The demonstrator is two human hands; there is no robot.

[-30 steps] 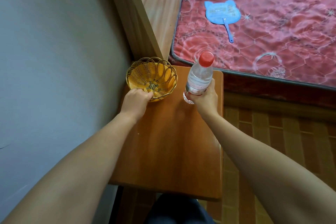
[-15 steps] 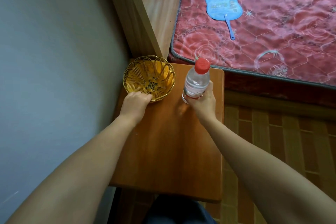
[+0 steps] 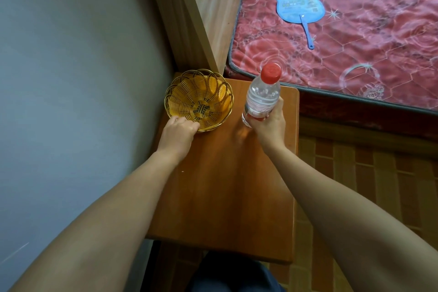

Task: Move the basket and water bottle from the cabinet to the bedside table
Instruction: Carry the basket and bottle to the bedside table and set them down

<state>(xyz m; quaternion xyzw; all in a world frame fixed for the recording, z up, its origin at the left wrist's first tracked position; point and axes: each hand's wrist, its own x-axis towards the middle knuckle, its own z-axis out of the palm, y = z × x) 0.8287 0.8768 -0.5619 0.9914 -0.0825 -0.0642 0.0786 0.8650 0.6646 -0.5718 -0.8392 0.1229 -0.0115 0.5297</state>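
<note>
While outstretched, hands [image 3: 177,133] [image 3: 269,123] (curled) on basket [image 3: 189,92], bottle [image 3: 262,97]

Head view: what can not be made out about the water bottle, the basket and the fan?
Head view:
- Water bottle base: partly hidden by the right hand, so whether it touches the bedside table is unclear.
- Left hand: how its fingers grip the woven basket rim, hidden by its own back.
- Blue cat-shaped fan: print too small to read.
</note>
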